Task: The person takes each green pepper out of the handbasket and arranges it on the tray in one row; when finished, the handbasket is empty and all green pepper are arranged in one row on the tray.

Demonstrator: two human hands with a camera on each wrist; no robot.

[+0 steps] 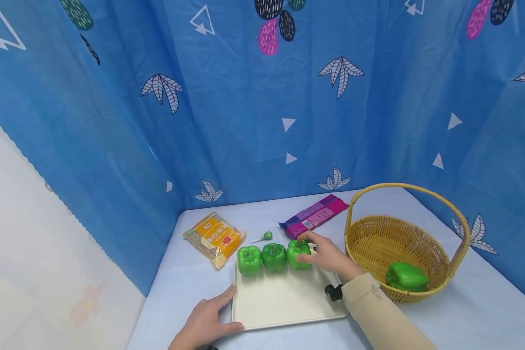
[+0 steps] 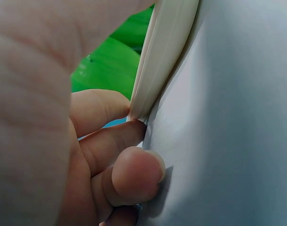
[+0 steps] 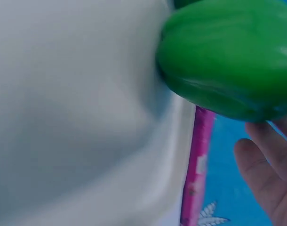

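Three green bell peppers stand in a row along the far side of a cream tray [image 1: 284, 301]: a left one [image 1: 249, 261], a darker middle one [image 1: 274, 257] and a right one [image 1: 298, 254]. My right hand [image 1: 328, 255] holds the right pepper, fingers over its far side and thumb on its near side. In the right wrist view that pepper [image 3: 228, 56] overhangs the tray's rim, with fingertips at its end. My left hand [image 1: 207, 316] touches the tray's near left corner, fingers and thumb spread. Fingertips [image 2: 120, 106] meet the tray rim [image 2: 164, 42] in the left wrist view.
A wicker basket [image 1: 387, 226] with a tall handle stands at the right, holding another green bell pepper [image 1: 407, 277]. Behind the tray lie an orange food packet [image 1: 216, 238], a small green-headed item [image 1: 268, 236] and a purple-pink packet [image 1: 315, 216]. A blue curtain [image 1: 253, 121] hangs behind the table.
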